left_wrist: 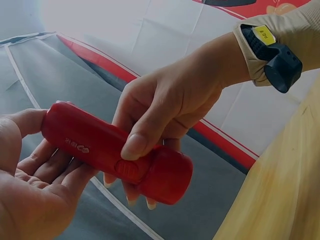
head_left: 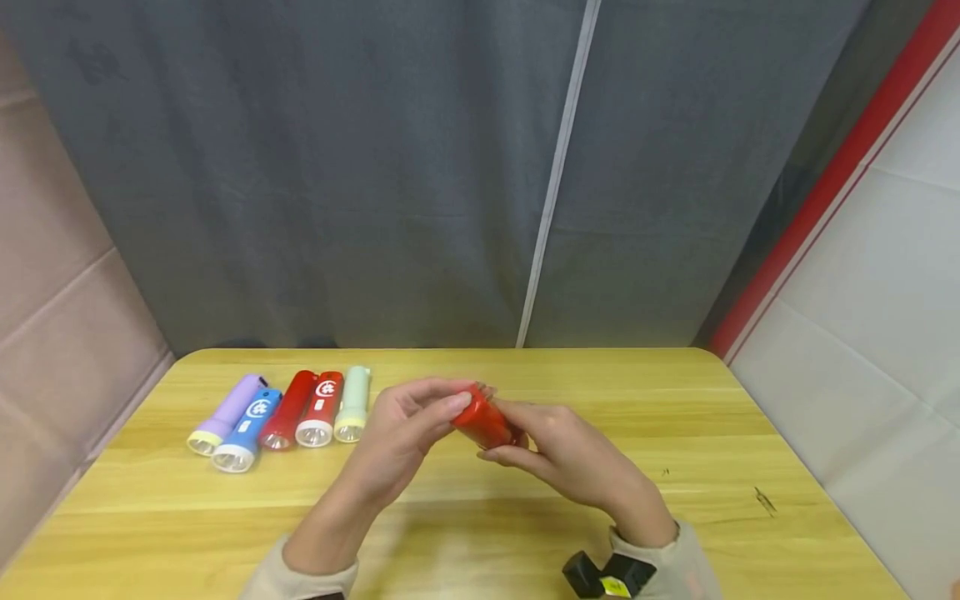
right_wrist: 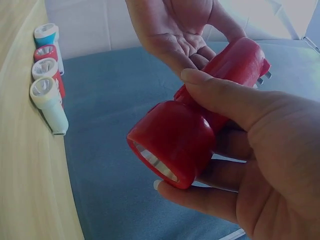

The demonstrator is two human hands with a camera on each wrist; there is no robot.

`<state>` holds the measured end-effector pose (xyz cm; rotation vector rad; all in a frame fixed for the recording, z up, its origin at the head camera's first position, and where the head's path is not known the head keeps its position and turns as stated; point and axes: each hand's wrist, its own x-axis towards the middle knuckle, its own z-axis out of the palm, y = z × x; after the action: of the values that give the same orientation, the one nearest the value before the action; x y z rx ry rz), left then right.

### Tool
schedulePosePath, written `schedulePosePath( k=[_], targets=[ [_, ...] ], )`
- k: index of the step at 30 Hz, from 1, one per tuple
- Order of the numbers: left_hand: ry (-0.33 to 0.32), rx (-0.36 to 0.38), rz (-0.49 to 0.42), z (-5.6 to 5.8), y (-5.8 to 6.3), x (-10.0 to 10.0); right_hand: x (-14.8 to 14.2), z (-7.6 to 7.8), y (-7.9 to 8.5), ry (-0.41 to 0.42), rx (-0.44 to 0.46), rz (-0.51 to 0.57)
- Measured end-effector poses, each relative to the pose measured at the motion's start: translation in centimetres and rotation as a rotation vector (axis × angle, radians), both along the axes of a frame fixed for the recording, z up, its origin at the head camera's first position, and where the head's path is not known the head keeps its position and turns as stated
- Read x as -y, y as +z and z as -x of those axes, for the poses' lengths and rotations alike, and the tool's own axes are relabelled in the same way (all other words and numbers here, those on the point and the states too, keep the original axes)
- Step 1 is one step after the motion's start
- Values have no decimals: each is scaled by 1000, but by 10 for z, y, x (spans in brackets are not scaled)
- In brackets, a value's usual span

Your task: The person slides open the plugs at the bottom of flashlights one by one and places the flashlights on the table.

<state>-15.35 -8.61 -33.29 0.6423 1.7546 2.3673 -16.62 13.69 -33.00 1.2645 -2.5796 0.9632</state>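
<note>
A red flashlight (head_left: 483,421) is held tilted above the table between both hands. My right hand (head_left: 566,446) grips it near the head, thumb beside the ridged switch (left_wrist: 127,170) and fingers underneath. My left hand (head_left: 405,425) pinches the tail end, its thumb on the end and its other fingers along the far side. In the right wrist view the clear lens (right_wrist: 156,161) faces down and left, and metal plug prongs (right_wrist: 265,77) stick out near the tail. Pale lettering (left_wrist: 77,145) shows on the barrel in the left wrist view.
On the table's left lies a row of flashlights: purple (head_left: 232,404), blue (head_left: 249,433), dark red (head_left: 291,408), red with a white rim (head_left: 322,404) and mint green (head_left: 355,400). A grey curtain (head_left: 375,183) hangs behind the wooden table (head_left: 637,533). Dark marks (head_left: 765,502) show at right.
</note>
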Motion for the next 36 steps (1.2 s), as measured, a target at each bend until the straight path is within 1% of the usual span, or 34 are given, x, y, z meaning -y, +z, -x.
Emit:
schedulePosePath(
  k=[5, 14, 23, 33, 36],
  targets=[
    [-1, -14, 2, -1, -1, 0, 0, -1, 2, -8, 12, -25],
    [17, -1, -8, -2, 0, -2, -2, -1, 1, 3, -26, -31],
    [22, 0, -9, -1, -1, -3, -1, -1, 1, -3, -14, -33],
    [39, 15, -2, 0, -1, -3, -1, 0, -2, 7, -57, -28],
    [42, 12, 0, -1, -1, -3, 0, 0, -2, 10, -57, -28]
  ],
)
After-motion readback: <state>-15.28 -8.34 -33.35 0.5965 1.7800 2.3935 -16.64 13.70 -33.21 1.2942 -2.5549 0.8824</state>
